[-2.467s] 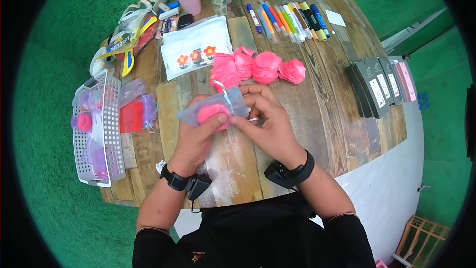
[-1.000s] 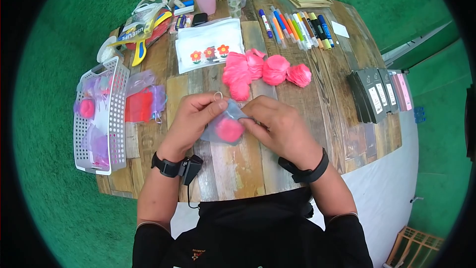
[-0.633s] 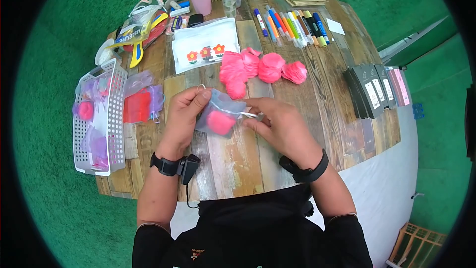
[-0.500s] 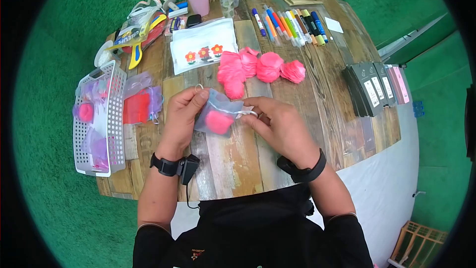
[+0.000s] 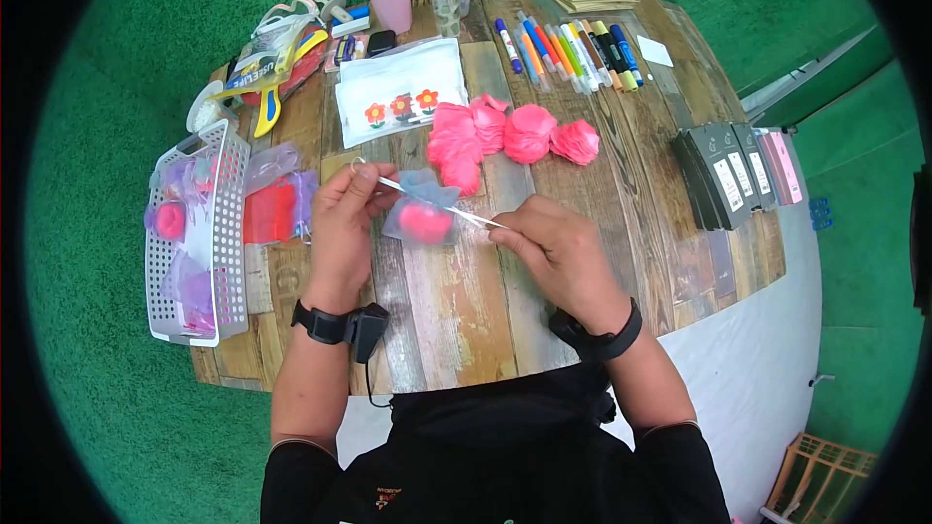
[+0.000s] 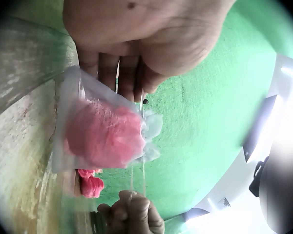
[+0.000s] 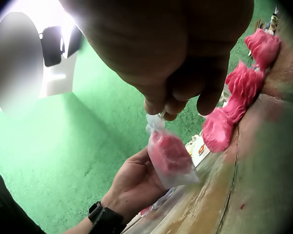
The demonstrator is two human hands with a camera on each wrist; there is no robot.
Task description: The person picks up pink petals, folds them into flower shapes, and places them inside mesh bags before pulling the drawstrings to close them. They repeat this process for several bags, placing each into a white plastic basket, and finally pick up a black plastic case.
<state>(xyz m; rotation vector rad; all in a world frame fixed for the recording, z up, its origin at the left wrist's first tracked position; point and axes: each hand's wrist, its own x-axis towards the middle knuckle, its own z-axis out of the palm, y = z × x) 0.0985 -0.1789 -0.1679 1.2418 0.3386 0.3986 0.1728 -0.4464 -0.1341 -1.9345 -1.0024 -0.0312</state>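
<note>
A small translucent pale-blue drawstring bag (image 5: 393,226) hangs between the hands with a round pink piece (image 5: 424,223) inside. Its mouth is gathered. The left hand (image 5: 340,228) pinches one end of the white drawstring (image 5: 474,217); the right hand (image 5: 558,247) pinches the other, and the cord runs straight between them. In the left wrist view the bag (image 6: 105,131) hangs below the left fingers, near the wooden table. The right wrist view shows the right fingers (image 7: 171,105) just over the gathered neck of the bag (image 7: 173,161).
Pink ruffled puffs (image 5: 529,133) lie beyond the hands, beside a white pouch with flowers (image 5: 400,78). A perforated white basket (image 5: 230,233) and red mesh bag (image 5: 268,213) are at the left. Several markers (image 5: 573,53) lie at the back; black boxes (image 5: 714,175) stand right.
Earlier both hands held the bag itself close together. Now they have moved apart, drawing the cord out straight, and the bag's mouth has bunched up.
</note>
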